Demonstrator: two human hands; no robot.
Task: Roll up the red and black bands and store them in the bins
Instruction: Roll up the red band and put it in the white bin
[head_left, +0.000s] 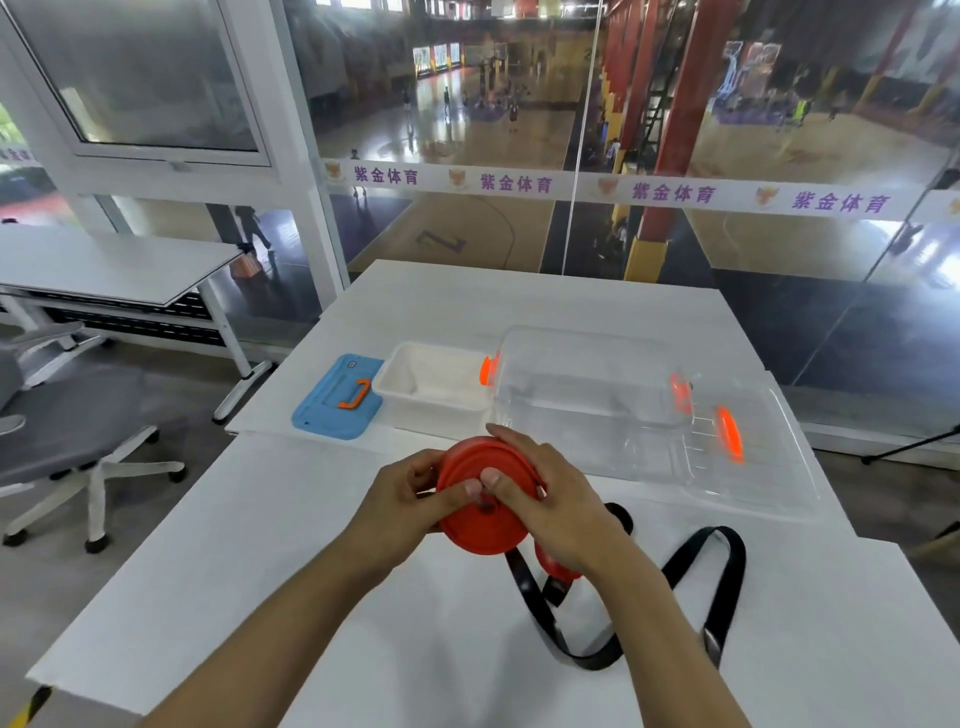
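Note:
A red band (480, 530) is wound into a thick round roll, held upright over the white table. My left hand (402, 493) grips its left side, thumb on the face of the roll. My right hand (540, 493) wraps over its top and right side, thumb pressed near the centre. A black band (722, 587) lies unrolled in loose loops on the table under and right of my right forearm. Behind the roll stand a white bin (395, 387) and a clear bin (597, 400) with orange latches, both open.
A blue lid (332, 410) with an orange handle lies left of the white bin. A clear lid (753, 457) with an orange handle lies right of the clear bin. An office chair (78, 441) and another table stand at left; a glass wall rises behind.

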